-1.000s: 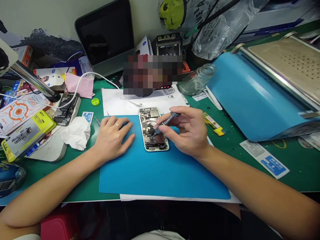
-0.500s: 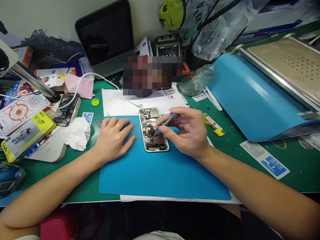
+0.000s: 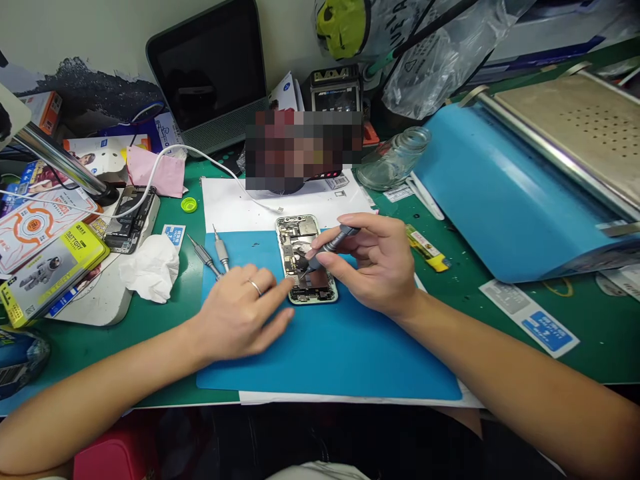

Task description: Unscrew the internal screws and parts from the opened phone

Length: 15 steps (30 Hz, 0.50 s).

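An opened smartphone (image 3: 291, 250) lies on a blue mat (image 3: 320, 353), its circuit board and inner parts bare. My right hand (image 3: 377, 263) grips a grey screwdriver (image 3: 336, 244) between thumb and fingers, tilted so that its tip reaches down to the phone's lower half. At the phone's left edge is my left hand (image 3: 245, 310), fingers stretched and apart, one fingertip at or just over the frame; contact is hard to tell. Beyond that hand lie a dark-handled screwdriver (image 3: 204, 255) and a lighter grey one (image 3: 221, 250), their near ends partly hidden.
Battery boxes (image 3: 55, 270), a crumpled tissue (image 3: 150, 268) and another opened phone (image 3: 131, 220) crowd the left. A white cable (image 3: 210, 158) crosses the back. A glass jar (image 3: 395, 160) stands behind; a machine with a blue sheet (image 3: 493, 207) takes up the right.
My left hand has moved right and nearer me, up to the phone's left edge, uncovering the two screwdrivers. My right hand and its screwdriver have stayed in place.
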{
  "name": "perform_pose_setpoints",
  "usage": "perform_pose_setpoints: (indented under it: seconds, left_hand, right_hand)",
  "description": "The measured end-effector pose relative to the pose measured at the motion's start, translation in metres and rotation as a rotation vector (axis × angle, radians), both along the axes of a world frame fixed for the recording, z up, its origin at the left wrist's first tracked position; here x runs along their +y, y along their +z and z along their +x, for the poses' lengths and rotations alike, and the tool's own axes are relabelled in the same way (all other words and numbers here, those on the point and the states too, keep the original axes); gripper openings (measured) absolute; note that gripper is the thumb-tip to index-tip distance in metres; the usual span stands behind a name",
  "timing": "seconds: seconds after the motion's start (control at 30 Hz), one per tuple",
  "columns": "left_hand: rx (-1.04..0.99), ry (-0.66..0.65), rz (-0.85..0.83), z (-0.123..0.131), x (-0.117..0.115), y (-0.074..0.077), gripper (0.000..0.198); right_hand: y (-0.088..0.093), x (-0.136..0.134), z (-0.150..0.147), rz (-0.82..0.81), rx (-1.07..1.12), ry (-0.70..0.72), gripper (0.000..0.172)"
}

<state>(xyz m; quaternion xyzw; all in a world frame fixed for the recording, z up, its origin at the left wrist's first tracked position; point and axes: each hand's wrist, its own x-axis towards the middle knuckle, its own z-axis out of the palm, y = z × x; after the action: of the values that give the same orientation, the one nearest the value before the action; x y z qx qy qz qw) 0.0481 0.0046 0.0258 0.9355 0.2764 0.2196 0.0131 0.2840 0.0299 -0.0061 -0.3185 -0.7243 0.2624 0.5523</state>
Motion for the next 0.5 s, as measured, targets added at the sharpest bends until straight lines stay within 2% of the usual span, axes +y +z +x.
perform_pose_setpoints:
  seconds: [0.17, 0.5]
  left_hand:
    - [0.094, -0.091, -0.098, 0.005, -0.017, -0.005, 0.04]
    - [0.185, -0.073, -0.033, -0.001, -0.006, -0.011, 0.046]
  right_hand:
    - [0.0, 0.0, -0.001, 0.006, 0.005, -0.01, 0.052]
    - [0.0, 0.0, 0.0, 0.004, -0.024, -0.064, 0.05]
